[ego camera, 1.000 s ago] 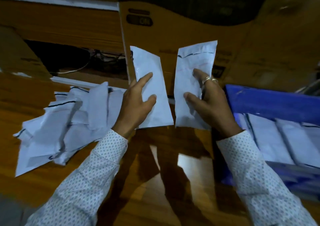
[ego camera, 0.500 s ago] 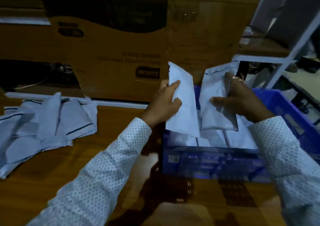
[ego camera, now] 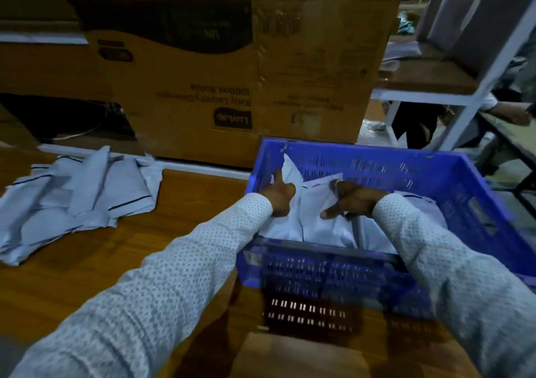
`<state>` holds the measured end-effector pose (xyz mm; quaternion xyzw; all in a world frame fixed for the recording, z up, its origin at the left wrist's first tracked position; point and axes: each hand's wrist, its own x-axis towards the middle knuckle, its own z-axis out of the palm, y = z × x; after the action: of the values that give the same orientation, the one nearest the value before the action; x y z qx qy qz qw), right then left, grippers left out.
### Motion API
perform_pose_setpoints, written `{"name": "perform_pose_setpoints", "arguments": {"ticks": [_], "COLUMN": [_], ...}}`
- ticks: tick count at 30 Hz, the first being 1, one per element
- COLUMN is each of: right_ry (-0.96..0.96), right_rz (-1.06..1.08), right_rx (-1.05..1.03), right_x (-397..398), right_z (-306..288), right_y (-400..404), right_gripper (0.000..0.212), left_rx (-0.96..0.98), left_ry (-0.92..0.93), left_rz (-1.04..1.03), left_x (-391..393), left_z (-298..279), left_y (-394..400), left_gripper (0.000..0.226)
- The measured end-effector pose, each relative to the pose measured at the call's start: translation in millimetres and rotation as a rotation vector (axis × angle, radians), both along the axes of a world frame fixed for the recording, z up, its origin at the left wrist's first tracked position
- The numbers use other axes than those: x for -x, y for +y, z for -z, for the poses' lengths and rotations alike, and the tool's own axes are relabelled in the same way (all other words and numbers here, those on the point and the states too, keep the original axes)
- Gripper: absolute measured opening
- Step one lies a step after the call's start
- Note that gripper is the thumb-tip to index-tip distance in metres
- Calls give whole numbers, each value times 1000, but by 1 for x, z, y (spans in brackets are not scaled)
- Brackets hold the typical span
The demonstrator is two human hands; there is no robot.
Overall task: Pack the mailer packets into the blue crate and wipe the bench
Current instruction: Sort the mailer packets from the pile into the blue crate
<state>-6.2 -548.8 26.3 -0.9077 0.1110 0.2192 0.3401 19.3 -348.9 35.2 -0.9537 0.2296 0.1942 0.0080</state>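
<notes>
Two mailer packets, white, in hand inside the blue crate. Left hand: fingers curled on the left packet, thumb raised. Right hand: fingers bent over the right packet, thumb pinching beneath. Further packets lie just under the fingers. Loose pile well to the left of the fingers, on the wooden surface. Handling, judged: light, limp, slick film; hold mid-body, flat.
</notes>
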Motion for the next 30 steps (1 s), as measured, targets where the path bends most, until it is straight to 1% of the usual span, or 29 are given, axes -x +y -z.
{"name": "perform_pose_setpoints", "arguments": {"ticks": [1,3,4,6,7,8,10,12,14,15,17,21,23,26,28,30], "right_ry": [42,106,105,47,15,-1,4,39,109,149,188,185,186,168,73,-125], "right_rz": [-19,-63,-105,-231,-287,-354,-516,-603,-602,-592,-584,-569,-549,-489,-421,-350], "right_rx": [21,90,207,551,651,677,635,618,599,586,567,540,515,495,504,499], "right_x": [0,-2,-3,-7,-9,-12,-17,-18,-20,-21,-23,-22,-21,-17,-10,-2], "right_z": [5,12,13,11,10,9,11,19,28,31,31,29,25,12,-1,-17], "right_y": [-1,-1,-1,0,3,5,10,13,11,9,7,10,12,14,16,21], "right_gripper": [102,99,103,115,119,121,127,131,132,131,130,128,125,117,106,86], "left_rx": [-6,-76,-125,-195,-228,-258,-302,-310,-299,-305,-316,-308,-287,-205,-93,57], "left_ry": [-33,-141,-175,-163,-147,-132,-77,22,100,112,111,130,126,60,-33,-160], "left_rz": [-4,63,109,154,172,189,211,230,220,218,226,231,222,202,182,174], "left_x": [1,1,-2,-8,-10,-12,-18,-24,-29,-31,-35,-35,-32,-25,-20,-13], "left_z": [4,8,9,11,12,13,18,25,34,37,41,40,37,27,15,1], "left_y": [0,-2,-3,-6,-8,-10,-15,-18,-19,-18,-17,-16,-15,-11,-4,7], "left_gripper": [51,43,41,48,52,55,59,69,85,90,93,91,86,67,54,39]}}
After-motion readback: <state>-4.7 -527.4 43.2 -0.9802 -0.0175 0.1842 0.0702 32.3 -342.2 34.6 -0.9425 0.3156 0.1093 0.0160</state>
